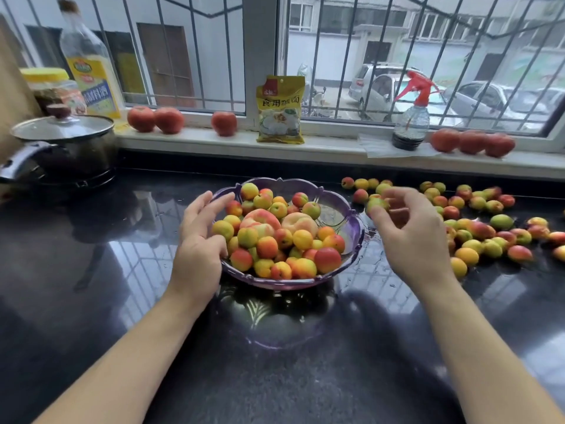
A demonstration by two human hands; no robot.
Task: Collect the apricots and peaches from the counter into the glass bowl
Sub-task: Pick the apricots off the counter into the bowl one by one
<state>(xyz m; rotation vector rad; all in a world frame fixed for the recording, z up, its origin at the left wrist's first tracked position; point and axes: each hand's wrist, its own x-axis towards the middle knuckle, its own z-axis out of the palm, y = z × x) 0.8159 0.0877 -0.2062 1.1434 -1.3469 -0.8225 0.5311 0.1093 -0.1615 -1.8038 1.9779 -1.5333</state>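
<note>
A purple-tinted glass bowl (351, 237) stands mid-counter, heaped with several small apricots (267, 247) and a couple of pale flat peaches (298, 223). My left hand (201, 237) lies on the bowl's left rim with relaxed fingers reaching over the fruit. Just right of the bowl, my right hand (409, 228) hovers, blurred, and pinches a greenish apricot (376, 205) at its fingertips. Several more apricots (483, 231) lie scattered over the black counter to the right.
A lidded pot (64, 145) sits at the far left. On the window sill stand an oil bottle (88, 65), a yellow packet (281, 110), a spray bottle (411, 117) and several tomatoes (156, 119). The glossy black counter (290, 362) stretches toward me.
</note>
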